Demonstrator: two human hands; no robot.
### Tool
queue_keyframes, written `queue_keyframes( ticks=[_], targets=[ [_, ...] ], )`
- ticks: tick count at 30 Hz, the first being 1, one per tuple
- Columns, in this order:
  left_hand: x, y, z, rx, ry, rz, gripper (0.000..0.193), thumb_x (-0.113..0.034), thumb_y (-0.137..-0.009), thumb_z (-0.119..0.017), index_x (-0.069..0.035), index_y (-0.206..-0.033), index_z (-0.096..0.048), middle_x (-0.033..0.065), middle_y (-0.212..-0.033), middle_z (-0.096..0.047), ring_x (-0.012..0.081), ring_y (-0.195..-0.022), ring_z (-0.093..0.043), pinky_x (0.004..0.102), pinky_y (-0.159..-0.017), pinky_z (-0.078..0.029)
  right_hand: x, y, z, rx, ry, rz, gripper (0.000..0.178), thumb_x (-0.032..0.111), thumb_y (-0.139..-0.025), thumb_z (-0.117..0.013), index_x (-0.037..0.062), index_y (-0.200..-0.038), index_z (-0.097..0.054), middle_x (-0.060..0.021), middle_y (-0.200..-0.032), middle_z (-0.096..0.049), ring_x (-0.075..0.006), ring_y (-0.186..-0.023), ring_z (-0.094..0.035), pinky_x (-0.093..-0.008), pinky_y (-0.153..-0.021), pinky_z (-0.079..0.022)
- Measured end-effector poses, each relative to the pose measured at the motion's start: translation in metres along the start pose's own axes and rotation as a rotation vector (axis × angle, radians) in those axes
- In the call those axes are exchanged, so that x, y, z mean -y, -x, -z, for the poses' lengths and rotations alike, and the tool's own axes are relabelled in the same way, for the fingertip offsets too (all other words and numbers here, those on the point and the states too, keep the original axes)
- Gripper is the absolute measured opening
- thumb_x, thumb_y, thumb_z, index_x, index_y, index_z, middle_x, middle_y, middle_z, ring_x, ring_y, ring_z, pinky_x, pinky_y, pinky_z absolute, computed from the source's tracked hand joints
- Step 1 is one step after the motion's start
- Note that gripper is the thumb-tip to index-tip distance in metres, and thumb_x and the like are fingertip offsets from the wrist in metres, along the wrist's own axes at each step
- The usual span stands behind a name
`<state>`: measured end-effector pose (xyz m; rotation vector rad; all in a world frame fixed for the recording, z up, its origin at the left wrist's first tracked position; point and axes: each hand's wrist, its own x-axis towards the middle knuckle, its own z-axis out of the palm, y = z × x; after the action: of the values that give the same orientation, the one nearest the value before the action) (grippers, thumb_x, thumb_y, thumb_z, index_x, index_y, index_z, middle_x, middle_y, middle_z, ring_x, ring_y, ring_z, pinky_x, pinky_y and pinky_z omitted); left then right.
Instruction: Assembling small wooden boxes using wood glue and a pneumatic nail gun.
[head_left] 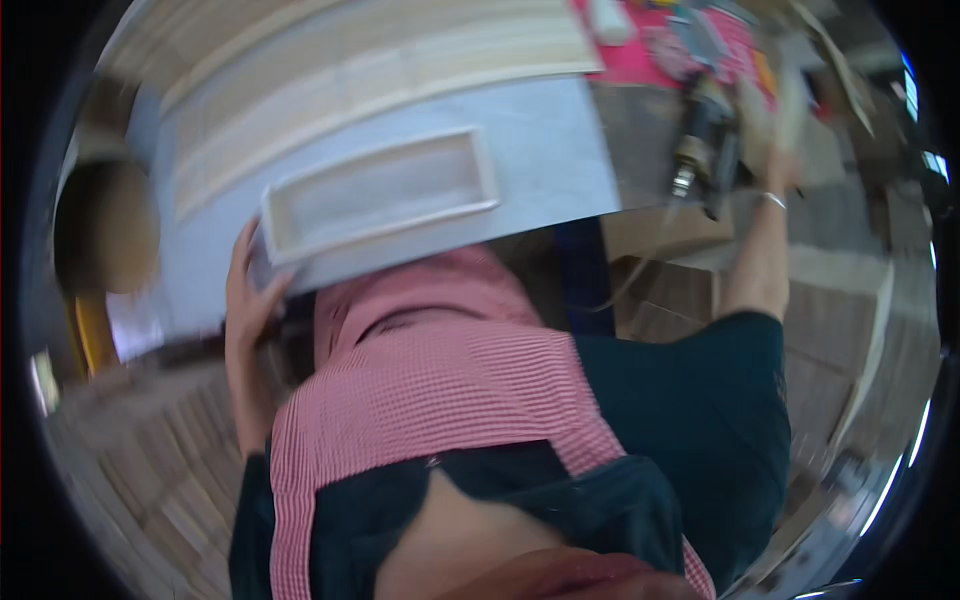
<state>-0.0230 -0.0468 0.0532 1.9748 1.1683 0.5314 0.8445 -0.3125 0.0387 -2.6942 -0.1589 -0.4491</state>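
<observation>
Our left hand (254,298) is resting by the near left corner of the white frame (385,231), thumb and fingers apart; we can't tell if it is gripping. The frame is lying flat on our pale table (545,135). We are holding our right hand (783,168) out far right of the frame, too blurry to tell its grip. A tool (698,132) is lying right of the frame, and wood (400,62) is lying behind it.

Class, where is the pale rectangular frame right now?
In the head view, the frame lies left of centre on the grey tabletop, just right of the person's left hand.
</observation>
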Motion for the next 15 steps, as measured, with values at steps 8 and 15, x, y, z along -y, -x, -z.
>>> queue_keyframes(
  ticks=[8, 15],
  targets=[
    [0.001, 0.010, -0.007, -0.154, -0.031, -0.015, 0.053, -0.020, -0.075, -0.085, -0.001, -0.122, -0.067, 0.0112, -0.124, -0.066, 0.0273, -0.116, -0.058, 0.0363, -0.102, -0.044, 0.203, 0.283, 0.093, 0.525, -0.755, 1.001, 0.078, 0.022, -0.074, -0.087, -0.0009, -0.140, -0.052, -0.0168, -0.136, -0.060, -0.0272, -0.119, -0.061, -0.0360, -0.104, -0.048],
    [-0.001, 0.028, -0.015, -0.301, -0.060, -0.051, 0.041, -0.022, -0.079, -0.082, -0.002, -0.113, -0.073, 0.0105, -0.107, -0.073, 0.0259, -0.106, -0.062, 0.0343, -0.095, -0.048, 0.265, 0.419, 0.132, 0.721, -0.614, 1.598, 0.087, 0.023, -0.066, -0.089, 0.0052, -0.143, -0.052, -0.0153, -0.139, -0.058, -0.0329, -0.122, -0.058, -0.0409, -0.106, -0.046]
  ],
)
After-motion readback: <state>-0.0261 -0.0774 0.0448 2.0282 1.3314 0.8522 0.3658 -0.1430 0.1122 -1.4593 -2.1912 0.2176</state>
